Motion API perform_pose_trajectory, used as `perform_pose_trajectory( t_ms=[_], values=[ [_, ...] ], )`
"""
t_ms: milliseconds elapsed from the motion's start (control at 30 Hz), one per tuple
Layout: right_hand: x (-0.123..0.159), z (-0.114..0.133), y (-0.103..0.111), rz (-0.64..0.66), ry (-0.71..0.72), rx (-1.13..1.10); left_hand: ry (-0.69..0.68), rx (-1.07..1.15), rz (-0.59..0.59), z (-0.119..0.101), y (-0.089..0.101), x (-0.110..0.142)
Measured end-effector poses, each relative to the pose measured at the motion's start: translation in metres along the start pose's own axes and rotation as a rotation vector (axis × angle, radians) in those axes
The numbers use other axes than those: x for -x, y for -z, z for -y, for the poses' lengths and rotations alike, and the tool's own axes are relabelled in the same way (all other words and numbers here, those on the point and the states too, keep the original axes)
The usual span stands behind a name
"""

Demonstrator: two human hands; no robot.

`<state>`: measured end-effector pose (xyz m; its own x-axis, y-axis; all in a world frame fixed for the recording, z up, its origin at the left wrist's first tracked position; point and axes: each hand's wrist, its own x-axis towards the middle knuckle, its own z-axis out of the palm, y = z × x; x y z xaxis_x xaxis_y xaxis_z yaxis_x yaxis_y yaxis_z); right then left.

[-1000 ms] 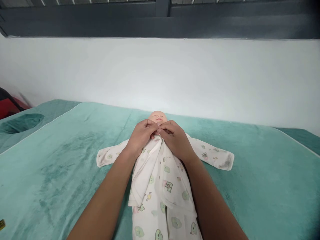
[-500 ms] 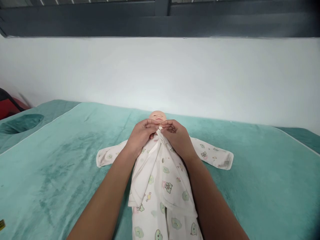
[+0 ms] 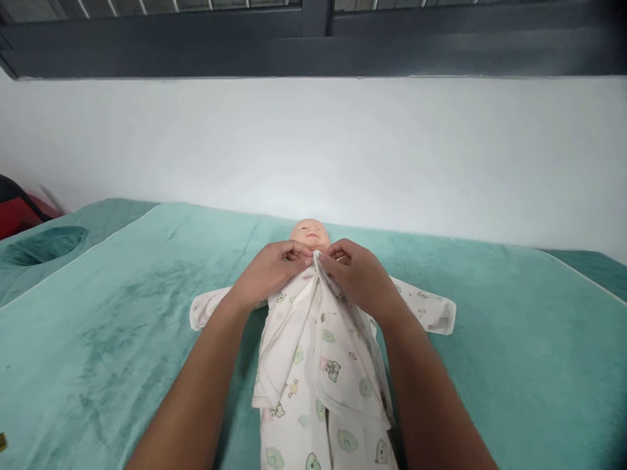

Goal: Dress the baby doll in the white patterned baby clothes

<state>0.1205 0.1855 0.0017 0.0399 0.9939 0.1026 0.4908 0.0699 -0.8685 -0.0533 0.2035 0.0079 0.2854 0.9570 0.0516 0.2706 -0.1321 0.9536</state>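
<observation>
A baby doll point(image 3: 310, 231) lies on its back, its head toward the wall. It wears a white baby jacket point(image 3: 337, 352) printed with green and pink figures, with both sleeves spread out sideways. White trousers point(image 3: 294, 444) in a matching print cover its legs. At the doll's neck, my left hand point(image 3: 277, 267) pinches the collar edge from the left. My right hand point(image 3: 355, 271) pinches the collar from the right, close beside the left fingertips. The jacket's front edges meet at the collar and fall apart below. Any fastener there is hidden by my fingers.
A teal plush cover point(image 3: 122, 339) spreads under the doll, with a round hollow point(image 3: 46, 245) at the left. A white wall point(image 3: 313, 143) rises behind, below a dark window frame point(image 3: 196, 52). A red and black item point(image 3: 19, 209) sits at the far left.
My hands have drawn slightly apart at the collar, and my forearms have spread outward. More of the doll's chin and neck shows. The camera view has tilted up a little.
</observation>
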Motion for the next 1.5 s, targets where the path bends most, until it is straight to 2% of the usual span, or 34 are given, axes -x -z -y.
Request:
perform_pose_trajectory(
  t_ms=[167, 267, 400, 700, 1067, 1267, 1500],
  values=[
    [-0.007, -0.008, -0.014, -0.112, 0.082, 0.078, -0.067, -0.147, -0.152, 0.005, -0.017, -0.007],
    [-0.012, -0.013, -0.021, -0.109, 0.055, 0.06, -0.075, -0.226, -0.172, 0.01, -0.026, -0.011],
    [-0.014, -0.016, -0.022, -0.121, 0.016, 0.019, -0.027, -0.274, -0.2, 0.016, -0.027, -0.015],
    [-0.019, -0.023, -0.021, -0.091, 0.119, 0.124, -0.051, -0.313, -0.199, 0.016, -0.026, -0.017],
    [-0.024, -0.034, -0.024, -0.131, 0.164, -0.071, -0.141, -0.301, -0.09, 0.014, -0.02, -0.012],
    [-0.025, -0.033, -0.025, -0.128, 0.15, -0.069, -0.02, -0.238, -0.149, 0.013, -0.025, -0.014],
    [-0.025, -0.034, -0.025, -0.107, 0.126, -0.048, -0.001, -0.212, -0.171, 0.016, -0.025, -0.017]
  ],
)
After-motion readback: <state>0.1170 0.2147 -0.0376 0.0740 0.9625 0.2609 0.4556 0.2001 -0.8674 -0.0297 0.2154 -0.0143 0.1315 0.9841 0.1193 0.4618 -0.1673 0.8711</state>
